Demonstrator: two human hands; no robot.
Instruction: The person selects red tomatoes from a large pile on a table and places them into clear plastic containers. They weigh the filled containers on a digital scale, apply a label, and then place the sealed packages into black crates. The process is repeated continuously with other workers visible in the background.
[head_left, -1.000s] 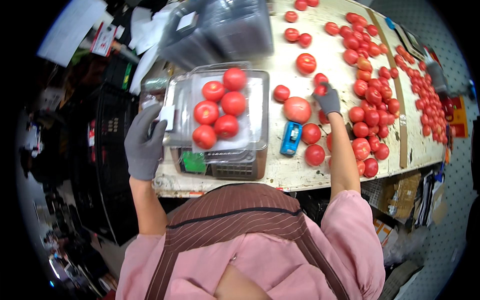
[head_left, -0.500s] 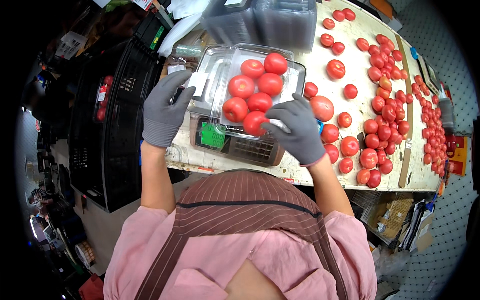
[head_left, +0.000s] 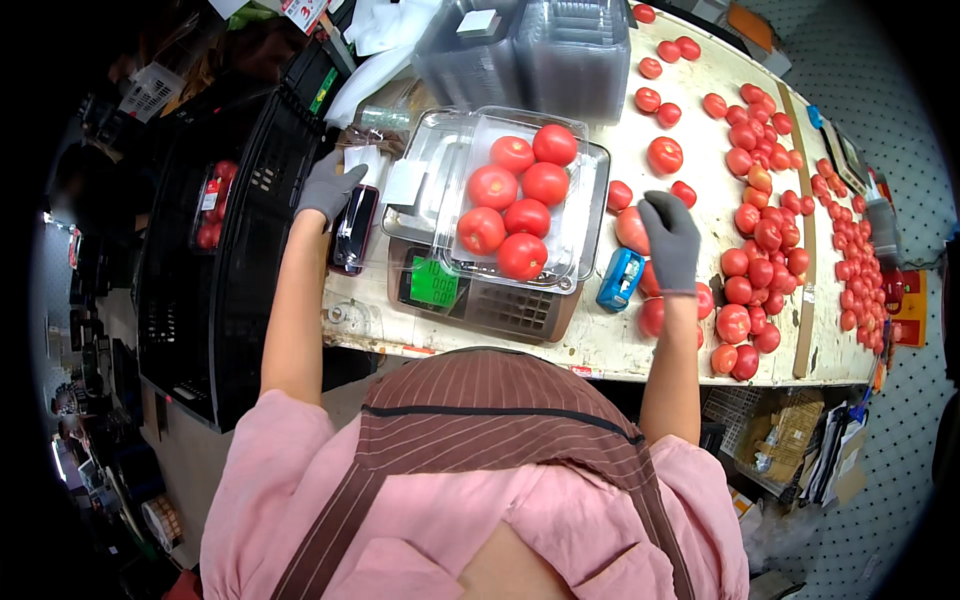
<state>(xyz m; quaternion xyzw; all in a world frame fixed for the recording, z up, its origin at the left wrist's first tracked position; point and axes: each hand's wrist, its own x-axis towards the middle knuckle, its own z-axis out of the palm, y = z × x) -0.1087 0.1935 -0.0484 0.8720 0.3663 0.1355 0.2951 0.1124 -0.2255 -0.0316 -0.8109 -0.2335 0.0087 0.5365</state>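
Note:
A clear plastic clamshell box (head_left: 450,262) sits on the scale (head_left: 520,312), its lid folded open, with several red tomatoes (head_left: 492,187) inside. Grey-gloved, my left hand (head_left: 330,188) is left of the scale, thumb and fingers apart. It is beside a dark, phone-shaped object (head_left: 354,230) and some white paper (head_left: 364,162). My right hand (head_left: 671,240), also gloved, is over the loose tomatoes to the right, fingers bent and close together. What they hold, if anything, is hidden. A large pinkish tomato (head_left: 630,232) is against its left side. Nearby lies a small blue device (head_left: 621,280).
Stacks of clear plastic boxes (head_left: 572,60) stand behind the scale. Many loose tomatoes (head_left: 768,234) cover the table's right side, where a wooden strip (head_left: 806,290) divides them. Black crates (head_left: 235,260) stand at the left, with a packed box of tomatoes (head_left: 214,205) inside.
My right hand has left the box and moved right over the loose tomatoes, uncovering the blue device. My left hand has moved away from the scale's left side toward the white paper.

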